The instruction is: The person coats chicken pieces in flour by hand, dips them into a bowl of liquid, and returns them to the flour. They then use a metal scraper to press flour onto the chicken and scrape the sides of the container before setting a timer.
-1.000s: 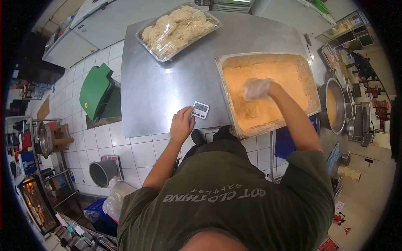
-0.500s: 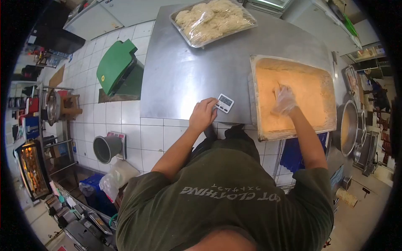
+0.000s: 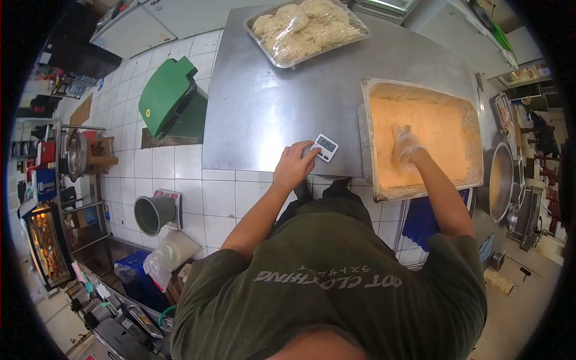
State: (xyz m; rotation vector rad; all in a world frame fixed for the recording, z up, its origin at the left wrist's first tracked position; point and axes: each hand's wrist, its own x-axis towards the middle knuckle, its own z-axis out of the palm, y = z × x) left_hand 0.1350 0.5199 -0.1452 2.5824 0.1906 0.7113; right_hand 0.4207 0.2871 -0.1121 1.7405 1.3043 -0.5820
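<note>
My left hand [image 3: 296,164] is at the near edge of the steel table, its fingertips and thumb on a small white digital timer [image 3: 326,145]. The thumb lies over the timer's buttons, below its display. To the right, my right hand [image 3: 406,149] wears a clear plastic glove and reaches down into a deep rectangular metal tray [image 3: 367,157]. Orange-tan powder [image 3: 444,135] covers the tray's bottom. The gloved fingers are smeared by motion at the powder, so what they hold, if anything, is hidden.
A plastic-wrapped tray of pale, crumbly coated food [image 3: 309,30] stands at the table's [image 3: 258,90] far end. Left on the tiled floor are a green lidded bin [image 3: 168,99] and a grey bucket [image 3: 153,214]. A round metal bowl [image 3: 498,183] sits right of the powder tray.
My left thumb has come onto the timer's buttons. My right hand has shifted slightly within the powder, and its fingers look more blurred.
</note>
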